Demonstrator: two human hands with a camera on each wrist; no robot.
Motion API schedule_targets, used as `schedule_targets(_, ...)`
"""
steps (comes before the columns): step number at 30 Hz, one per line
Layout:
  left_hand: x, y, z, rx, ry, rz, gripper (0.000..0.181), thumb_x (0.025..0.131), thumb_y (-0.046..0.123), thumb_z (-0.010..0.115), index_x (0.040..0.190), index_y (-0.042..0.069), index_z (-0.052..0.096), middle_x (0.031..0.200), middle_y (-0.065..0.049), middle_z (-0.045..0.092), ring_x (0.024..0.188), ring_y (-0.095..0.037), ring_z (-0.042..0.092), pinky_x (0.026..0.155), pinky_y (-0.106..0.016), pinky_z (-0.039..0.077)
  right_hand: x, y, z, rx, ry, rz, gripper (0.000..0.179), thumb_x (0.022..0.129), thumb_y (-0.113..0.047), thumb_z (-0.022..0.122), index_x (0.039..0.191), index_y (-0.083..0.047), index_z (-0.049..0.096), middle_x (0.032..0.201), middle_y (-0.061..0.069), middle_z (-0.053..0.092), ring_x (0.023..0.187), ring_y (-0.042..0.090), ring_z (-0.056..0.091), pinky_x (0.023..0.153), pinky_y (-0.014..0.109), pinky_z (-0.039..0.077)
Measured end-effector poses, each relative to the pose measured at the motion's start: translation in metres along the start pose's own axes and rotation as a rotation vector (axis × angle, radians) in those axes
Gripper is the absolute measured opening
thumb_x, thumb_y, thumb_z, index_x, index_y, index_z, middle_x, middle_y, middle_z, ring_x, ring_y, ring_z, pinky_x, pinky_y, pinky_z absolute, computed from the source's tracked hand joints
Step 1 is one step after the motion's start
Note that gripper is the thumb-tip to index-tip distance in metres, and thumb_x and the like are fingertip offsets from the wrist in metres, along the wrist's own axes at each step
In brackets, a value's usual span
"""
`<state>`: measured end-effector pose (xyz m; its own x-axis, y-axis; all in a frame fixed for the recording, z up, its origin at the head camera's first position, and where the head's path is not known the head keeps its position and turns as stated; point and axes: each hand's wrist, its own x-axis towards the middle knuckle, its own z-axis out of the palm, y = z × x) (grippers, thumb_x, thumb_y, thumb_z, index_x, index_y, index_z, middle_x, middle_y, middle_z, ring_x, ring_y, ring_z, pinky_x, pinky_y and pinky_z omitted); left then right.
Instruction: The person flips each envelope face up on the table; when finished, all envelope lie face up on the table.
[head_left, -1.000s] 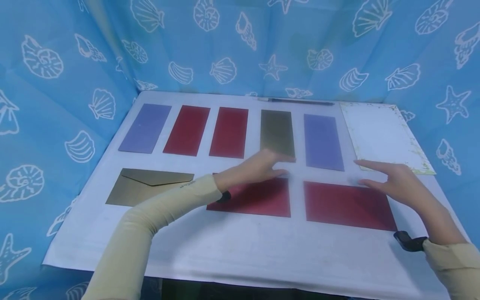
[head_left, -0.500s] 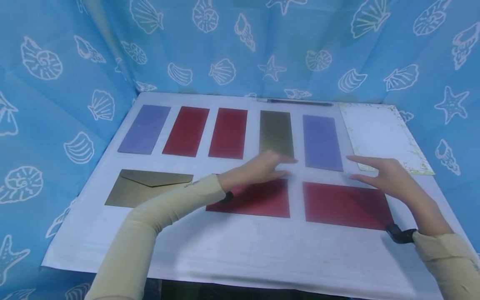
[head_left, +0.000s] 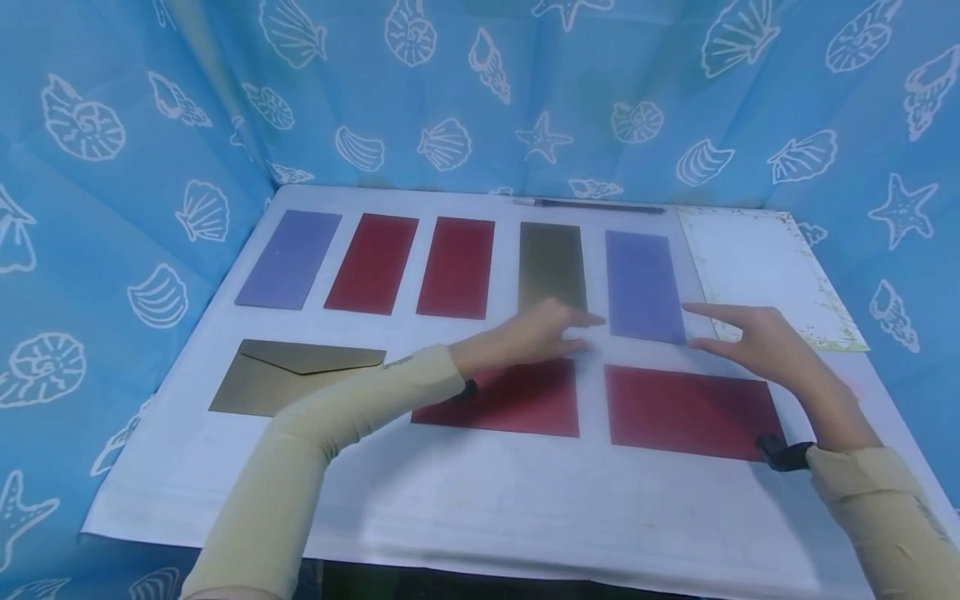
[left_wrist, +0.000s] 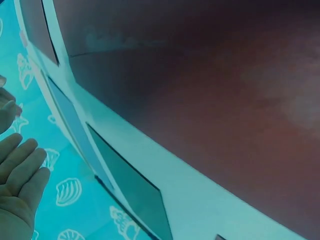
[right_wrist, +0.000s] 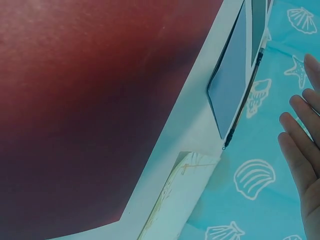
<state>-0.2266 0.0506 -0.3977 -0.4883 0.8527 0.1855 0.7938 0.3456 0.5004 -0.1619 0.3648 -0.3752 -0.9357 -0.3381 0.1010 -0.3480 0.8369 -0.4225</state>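
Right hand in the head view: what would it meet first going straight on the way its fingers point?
The right hand would likely first reach the flat purple paper rectangle just ahead. Height is unclear, though: it may pass above that and meet the left hand.

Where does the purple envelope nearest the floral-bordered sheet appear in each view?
Head: purple envelope, right of centre.
Left wrist: purple envelope, bluish here, a narrow slanting strip left of centre.
Right wrist: purple envelope, bluish again, upper right.
Shared landmark: the olive envelope beside it.
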Motion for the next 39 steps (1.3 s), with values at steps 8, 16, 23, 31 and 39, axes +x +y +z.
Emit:
schedule_targets(8, 0.018, 0.007, -0.001, -0.023, -0.014, -0.040, 0.045, 0.090, 0.016, 0.069, 0.132, 0.004, 0.059, 0.097, -0.007, 0.072, 0.068, -0.007, 0.063, 0.067, -0.013, 0.047, 0.012, 0.006, 0.000, 0.002, -0.005, 0.011, 0.054, 0.083, -0.017, 0.077, 0.133, -0.008, 0.059, 0.126, 0.019, 0.061, 0.117, 0.041, 0.054, 0.090, 0.059, 0.045)
schedule_targets(16, 0.032, 0.006, 0.007, -0.081, -0.059, -0.172, 0.054, 0.090, 0.026, 0.070, 0.137, 0.007, 0.054, 0.118, -0.006, 0.067, 0.094, -0.010, 0.064, 0.075, -0.014, 0.046, 0.024, 0.007, 0.001, 0.004, -0.044, 0.041, 0.054, 0.083, -0.017, 0.078, 0.132, -0.004, 0.059, 0.124, 0.024, 0.060, 0.117, 0.046, 0.052, 0.091, 0.061, 0.043)
schedule_targets(23, 0.041, 0.007, 0.014, -0.078, -0.081, -0.240, 0.058, 0.089, 0.026, 0.071, 0.139, 0.007, 0.051, 0.132, -0.005, 0.059, 0.120, -0.015, 0.055, 0.089, -0.016, 0.045, 0.034, 0.013, 0.003, -0.001, -0.064, 0.066, 0.054, 0.085, -0.021, 0.076, 0.133, -0.004, 0.058, 0.122, 0.026, 0.060, 0.117, 0.050, 0.050, 0.088, 0.061, 0.045)
schedule_targets(31, 0.051, 0.005, 0.021, -0.006, -0.086, -0.281, 0.057, 0.089, 0.026, 0.071, 0.138, 0.005, 0.051, 0.129, -0.007, 0.061, 0.118, -0.013, 0.056, 0.093, -0.018, 0.044, 0.043, 0.021, 0.010, 0.016, -0.084, 0.054, 0.054, 0.086, -0.023, 0.074, 0.131, 0.001, 0.057, 0.121, 0.029, 0.060, 0.114, 0.053, 0.051, 0.087, 0.061, 0.045)
schedule_targets(39, 0.061, -0.001, 0.032, 0.054, -0.084, -0.296, 0.048, 0.088, 0.025, 0.073, 0.128, 0.002, 0.058, 0.098, -0.004, 0.066, 0.088, -0.011, 0.061, 0.071, -0.017, 0.048, 0.049, 0.022, 0.016, 0.039, -0.170, 0.086, 0.056, 0.088, -0.025, 0.072, 0.133, 0.003, 0.054, 0.130, 0.029, 0.053, 0.119, 0.054, 0.045, 0.094, 0.063, 0.039)
